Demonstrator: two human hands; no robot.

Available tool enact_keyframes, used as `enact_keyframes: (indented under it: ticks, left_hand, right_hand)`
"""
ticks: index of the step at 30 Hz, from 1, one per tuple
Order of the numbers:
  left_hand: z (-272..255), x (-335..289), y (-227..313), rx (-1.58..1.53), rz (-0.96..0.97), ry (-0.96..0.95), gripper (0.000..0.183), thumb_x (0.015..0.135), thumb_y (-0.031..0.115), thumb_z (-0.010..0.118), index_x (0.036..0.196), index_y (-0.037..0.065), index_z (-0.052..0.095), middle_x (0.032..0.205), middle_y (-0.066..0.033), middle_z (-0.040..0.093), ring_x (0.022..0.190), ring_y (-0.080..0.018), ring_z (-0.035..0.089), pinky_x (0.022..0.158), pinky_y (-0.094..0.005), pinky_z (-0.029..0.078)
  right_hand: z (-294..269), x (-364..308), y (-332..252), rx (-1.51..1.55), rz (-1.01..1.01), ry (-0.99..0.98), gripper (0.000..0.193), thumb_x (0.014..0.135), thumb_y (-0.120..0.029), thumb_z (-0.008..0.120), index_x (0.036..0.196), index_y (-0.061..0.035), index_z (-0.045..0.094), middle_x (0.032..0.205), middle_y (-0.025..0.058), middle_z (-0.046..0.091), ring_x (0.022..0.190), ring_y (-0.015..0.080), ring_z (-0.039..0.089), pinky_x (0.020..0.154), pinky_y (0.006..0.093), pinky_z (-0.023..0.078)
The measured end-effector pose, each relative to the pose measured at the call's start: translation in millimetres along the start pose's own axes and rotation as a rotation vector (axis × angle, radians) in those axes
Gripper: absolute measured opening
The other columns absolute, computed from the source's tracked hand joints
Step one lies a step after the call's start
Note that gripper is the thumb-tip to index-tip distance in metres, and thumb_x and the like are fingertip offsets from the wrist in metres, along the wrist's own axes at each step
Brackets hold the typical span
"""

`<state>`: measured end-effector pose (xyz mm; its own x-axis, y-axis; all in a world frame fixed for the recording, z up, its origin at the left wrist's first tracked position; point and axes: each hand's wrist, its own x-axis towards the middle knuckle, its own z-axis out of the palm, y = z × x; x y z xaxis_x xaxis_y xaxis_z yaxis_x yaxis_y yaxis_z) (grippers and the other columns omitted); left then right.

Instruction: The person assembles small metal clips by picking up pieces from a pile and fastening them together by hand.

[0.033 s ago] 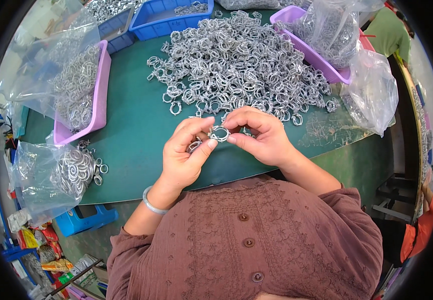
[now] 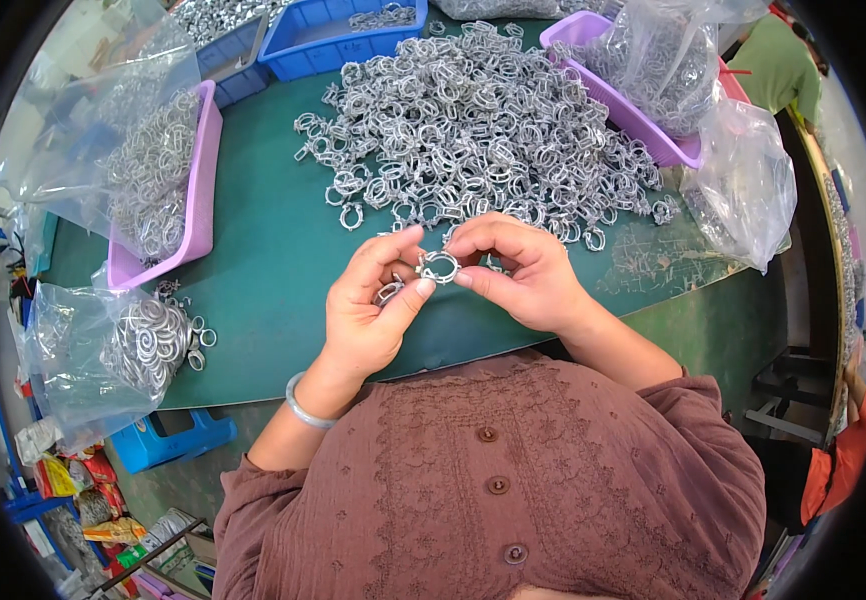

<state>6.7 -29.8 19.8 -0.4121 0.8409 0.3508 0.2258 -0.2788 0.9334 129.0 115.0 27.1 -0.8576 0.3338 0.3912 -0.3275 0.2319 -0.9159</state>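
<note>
Between my two hands is a silvery metal ring clamp (image 2: 440, 267), held above the near part of the green table. My left hand (image 2: 368, 305) pinches its left side with the thumb, while the index finger is raised a little. A second clamp (image 2: 389, 291) is tucked in the curled fingers of that hand. My right hand (image 2: 523, 270) grips the right side of the ring with thumb and fingertips. Part of another metal piece (image 2: 494, 263) shows under its curled fingers. Just beyond my hands lies a large heap of similar clamps (image 2: 473, 130).
Left stands a pink bin (image 2: 205, 190) of bagged metal rings, with an open plastic bag (image 2: 83, 350) of rings nearer me. A purple bin (image 2: 643, 130) and clear bag (image 2: 743, 185) are at right. Blue bins (image 2: 298, 50) stand at the back of the green table (image 2: 263, 270).
My left index finger has lifted slightly away from the ring clamp. My right hand and the clamp stay in place.
</note>
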Motion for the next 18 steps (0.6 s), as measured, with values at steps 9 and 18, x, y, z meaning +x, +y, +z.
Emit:
enact_keyframes:
  ticks: [9, 18]
  left_hand:
    - [4.5, 2.2, 3.7, -0.185, -0.061, 0.054, 0.057, 0.075, -0.007, 0.057, 0.126, 0.004, 0.035, 0.091, -0.006, 0.051, 0.071, -0.0066, 0.048, 0.064, -0.018, 0.041]
    - [2.8, 1.3, 0.7, -0.106, -0.028, 0.051, 0.057, 0.074, -0.008, 0.057, 0.126, 0.003, 0.036, 0.095, -0.007, 0.053, 0.07, -0.0057, 0.047, 0.062, -0.0177, 0.04]
  right_hand:
    - [1.8, -1.3, -1.4, 0.066, 0.054, 0.016, 0.024, 0.074, 0.004, 0.06, 0.098, 0.0004, 0.056, 0.088, 0.0049, 0.055, 0.078, 0.0109, 0.055, 0.07, 0.0236, 0.046]
    - [1.7, -2.1, -4.3, 0.05, 0.096, -0.007, 0.022, 0.075, 0.002, 0.06, 0.097, -0.0003, 0.057, 0.086, 0.0043, 0.056, 0.075, 0.0101, 0.054, 0.069, 0.0225, 0.045]
